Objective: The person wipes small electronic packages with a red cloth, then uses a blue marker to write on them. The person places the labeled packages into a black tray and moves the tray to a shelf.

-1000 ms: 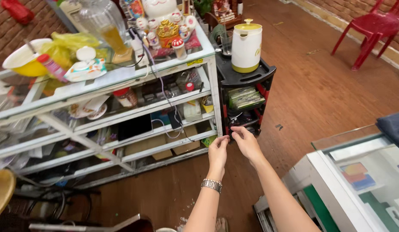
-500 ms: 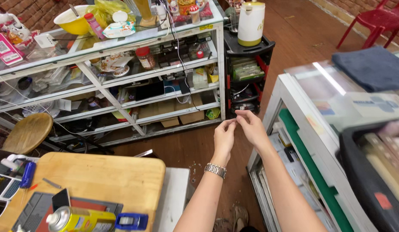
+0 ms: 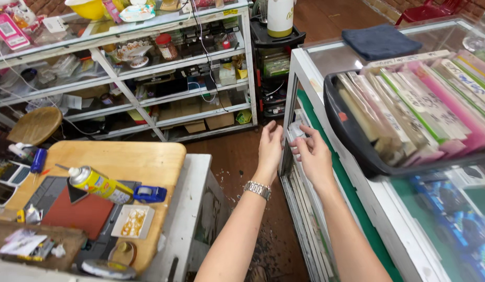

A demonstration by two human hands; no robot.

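The big glass display case (image 3: 326,57) with a white frame stands on the right side. A black tray (image 3: 352,141) full of flat packets sits on top of the case, and a folded blue cloth (image 3: 381,40) lies behind the tray. At the case's front corner, the right hand (image 3: 314,156) and left hand (image 3: 269,149) pinch a small white packet (image 3: 296,130) between them.
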